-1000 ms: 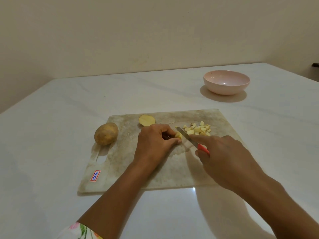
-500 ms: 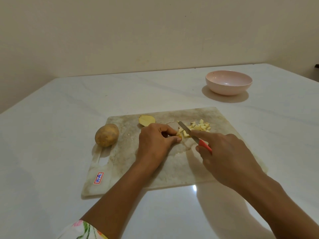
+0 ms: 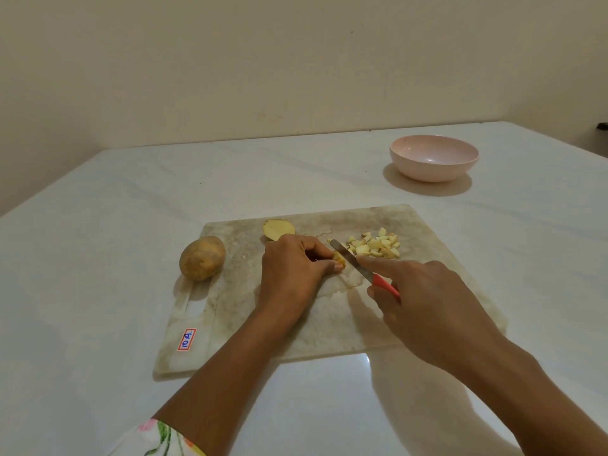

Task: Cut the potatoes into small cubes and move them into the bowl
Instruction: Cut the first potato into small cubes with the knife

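Cubes (image 3: 375, 246) piled mid-frame on board (image 3: 230, 307); left hand (image 3: 289, 274) pinches potato piece (image 3: 339, 258), right hand (image 3: 427, 301) grips knife (image 3: 343, 253); potato half (image 3: 279, 229), whole potato (image 3: 202, 258) uncut; bowl (image 3: 434, 171) upper right empty.

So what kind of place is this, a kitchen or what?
Likely a home kitchen or dining table: a worn cutting board with potato cubes, a red-handled knife, and a pink bowl on a white tabletop.

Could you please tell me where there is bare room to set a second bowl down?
Free: the table behind the cutting board, between the whole potato and the bowl, and left of that potato. Crowded: the board's far half, where the left hand, the right hand, the knife, the cubes and the potato half cluster.
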